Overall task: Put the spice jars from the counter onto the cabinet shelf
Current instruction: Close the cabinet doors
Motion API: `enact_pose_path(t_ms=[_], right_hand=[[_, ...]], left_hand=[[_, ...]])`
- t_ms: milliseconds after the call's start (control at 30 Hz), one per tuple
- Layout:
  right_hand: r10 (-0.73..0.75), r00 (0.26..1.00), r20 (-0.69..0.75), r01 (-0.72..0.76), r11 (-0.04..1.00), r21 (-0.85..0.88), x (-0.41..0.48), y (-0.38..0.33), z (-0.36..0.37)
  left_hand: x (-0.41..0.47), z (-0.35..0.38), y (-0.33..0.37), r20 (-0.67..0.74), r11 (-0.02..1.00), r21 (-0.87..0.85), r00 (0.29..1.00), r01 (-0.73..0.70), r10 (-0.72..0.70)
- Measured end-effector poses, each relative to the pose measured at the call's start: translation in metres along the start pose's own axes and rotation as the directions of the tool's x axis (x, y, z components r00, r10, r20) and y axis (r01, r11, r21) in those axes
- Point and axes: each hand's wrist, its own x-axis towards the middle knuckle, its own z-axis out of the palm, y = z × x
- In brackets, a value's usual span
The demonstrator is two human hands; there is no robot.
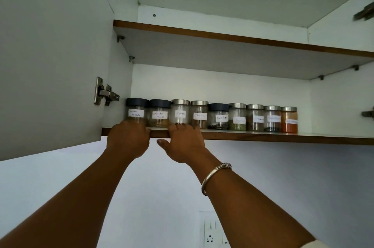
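Nine spice jars stand in a row along the front of the lower cabinet shelf (pixel 263 137), touching or nearly touching, labels facing out. The leftmost jar (pixel 137 111), dark lid, sits hard against the left cabinet wall. The left hand (pixel 128 140) is at its base, fingers curled over the shelf edge; whether they grip the jar or only push it I cannot tell. The right hand (pixel 183 143) is spread, fingertips against the bottom of the third jar (pixel 180 111), steel lid, thumb hanging free below the shelf; not clamped on anything.

Risks, as I judge them: the jars sit close to the front lip, so a hand dragging back could pull one off the edge. A sideways nudge could knock neighbours together or tip the row. The bracelet (pixel 214 177) could catch the shelf edge. The open door (pixel 52 55) hangs left, near that elbow.
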Motion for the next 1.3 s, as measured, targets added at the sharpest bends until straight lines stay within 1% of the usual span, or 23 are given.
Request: enact_pose_path(t_ms=[133, 200, 267, 367, 500, 600, 667, 767, 900, 967, 1100, 1200, 1300], right_hand=[[-0.021, 0.999, -0.05, 0.019, 0.999, -0.03, -0.019, 0.002, 0.0], [-0.022, 0.999, -0.031, 0.021, 0.999, -0.043, -0.026, 0.002, -0.004], [-0.012, 1.0, 0.026, 0.013, 1.0, -0.013, -0.033, 0.002, -0.011], [0.016, 0.988, 0.156, -0.029, 0.996, 0.081, -0.042, 0.002, -0.024], [0.012, 0.959, 0.283, -0.062, 0.984, 0.169, -0.067, -0.01, -0.033], [-0.047, 0.947, 0.318, -0.029, 0.972, 0.232, -0.095, -0.031, -0.033], [-0.084, 0.951, 0.299, -0.011, 0.952, 0.305, -0.109, -0.046, -0.038], [-0.134, 0.965, 0.227, 0.031, 0.912, 0.408, -0.128, -0.073, -0.056], [-0.242, 0.958, 0.152, 0.139, 0.859, 0.492, -0.158, -0.107, -0.091], [-0.299, 0.949, 0.097, 0.209, 0.829, 0.519, -0.175, -0.122, -0.111], [-0.362, 0.932, -0.025, 0.306, 0.748, 0.589, -0.208, -0.15, -0.145], [-0.396, 0.917, -0.052, 0.336, 0.695, 0.636, -0.234, -0.172, -0.161], [-0.406, 0.911, -0.076, 0.346, 0.65, 0.677, -0.254, -0.191, -0.175]], left_hand=[[-0.008, -0.01, 0.006, 0.077, 1.0, -0.004, 0.997, 0.013, -0.013], [-0.013, -0.015, 0.009, 0.145, 0.999, 0.0, 0.989, 0.033, -0.033], [-0.021, -0.015, 0.01, 0.222, 0.999, -0.021, 0.974, 0.04, -0.034], [-0.041, -0.016, 0.009, 0.292, 0.993, -0.115, 0.956, 0.033, 0.003], [-0.08, -0.027, 0.011, 0.287, 0.982, -0.188, 0.955, -0.024, 0.079], [-0.106, -0.052, 0.011, 0.26, 0.967, -0.253, 0.964, 0.017, 0.051], [-0.12, -0.075, 0.007, 0.221, 0.954, -0.297, 0.975, 0.047, 0.021], [-0.147, -0.112, -0.001, 0.172, 0.935, -0.338, 0.984, 0.105, -0.048], [-0.192, -0.157, -0.009, 0.17, 0.912, -0.347, 0.971, 0.218, -0.167], [-0.213, -0.181, -0.01, 0.132, 0.89, -0.363, 0.96, 0.277, -0.246], [-0.246, -0.226, -0.008, 0.047, 0.834, -0.394, 0.915, 0.386, -0.401], [-0.272, -0.256, -0.009, 0.027, 0.793, -0.387, 0.866, 0.47, -0.499], [-0.293, -0.281, -0.015, -0.019, 0.781, -0.368, 0.836, 0.505, -0.549]])
